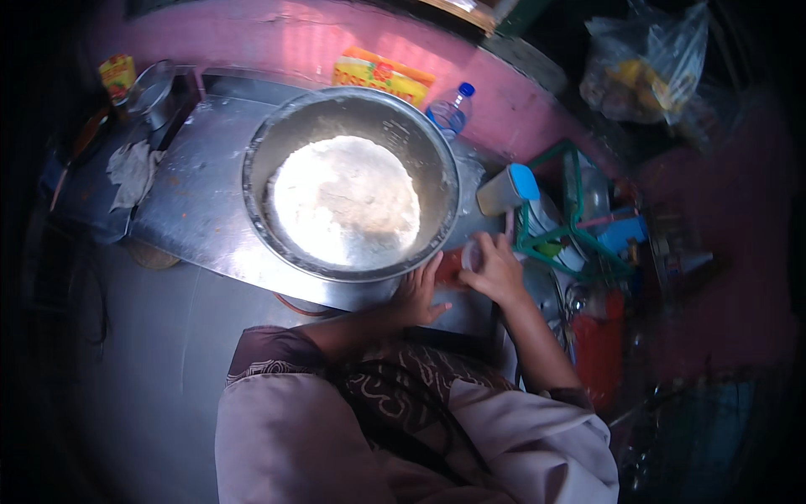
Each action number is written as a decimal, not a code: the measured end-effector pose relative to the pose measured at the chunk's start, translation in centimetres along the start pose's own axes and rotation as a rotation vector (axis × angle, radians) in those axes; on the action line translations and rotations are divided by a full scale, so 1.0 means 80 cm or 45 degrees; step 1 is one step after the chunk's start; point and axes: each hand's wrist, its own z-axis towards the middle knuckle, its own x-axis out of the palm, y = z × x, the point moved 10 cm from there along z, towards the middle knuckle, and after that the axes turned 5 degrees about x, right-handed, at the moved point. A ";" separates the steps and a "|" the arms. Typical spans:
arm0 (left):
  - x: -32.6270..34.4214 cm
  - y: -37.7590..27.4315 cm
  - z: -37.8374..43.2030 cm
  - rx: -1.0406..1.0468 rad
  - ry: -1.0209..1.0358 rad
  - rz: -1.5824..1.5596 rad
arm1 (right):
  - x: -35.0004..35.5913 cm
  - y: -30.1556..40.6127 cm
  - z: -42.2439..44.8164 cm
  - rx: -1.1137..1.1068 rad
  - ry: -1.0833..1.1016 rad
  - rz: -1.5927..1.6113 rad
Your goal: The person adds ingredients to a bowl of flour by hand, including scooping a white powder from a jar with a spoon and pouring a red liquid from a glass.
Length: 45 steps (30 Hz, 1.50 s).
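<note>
A large round metal pot (447, 183) stands on the steel counter, with pale flour-like powder (349, 195) in it. My left hand (417, 293) lies against the pot's lower right outside, fingers apart, holding nothing. Just right of it, my right hand (497, 268) has its thumb and fingers around a small clear plastic cup (472, 256). A reddish-orange thing (449, 269) shows between the two hands, at the cup's left; whether it is the cup's content or a separate container, I cannot tell.
Behind the pot are a yellow-and-red packet (384, 74) and a water bottle with a blue cap (452, 112). A blue-lidded container (504, 190) and a green plastic rack (576, 220) with dishes are at the right. A crumpled cloth (133, 173) lies at the left; a filled plastic bag (642, 82) hangs upper right.
</note>
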 end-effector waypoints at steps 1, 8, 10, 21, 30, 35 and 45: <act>0.000 -0.002 0.009 0.090 -0.023 0.048 | 0.008 0.008 0.004 -0.016 -0.011 -0.017; 0.005 0.028 0.027 0.136 -0.122 -0.018 | 0.013 0.040 0.004 0.086 0.262 -0.305; 0.005 0.019 0.035 0.114 -0.121 -0.284 | 0.011 0.037 0.009 0.043 0.271 -0.276; 0.016 0.017 0.081 -0.036 0.147 -0.560 | 0.006 0.046 0.002 -0.646 0.330 -0.125; 0.002 0.017 0.066 0.015 0.054 -0.281 | 0.007 0.060 -0.017 -1.009 0.367 -0.006; 0.006 0.018 0.062 0.023 0.084 -0.101 | 0.054 0.013 0.019 -0.266 0.390 0.021; 0.030 0.061 0.048 -0.023 0.306 -0.021 | -0.021 0.058 0.013 -0.781 0.042 0.107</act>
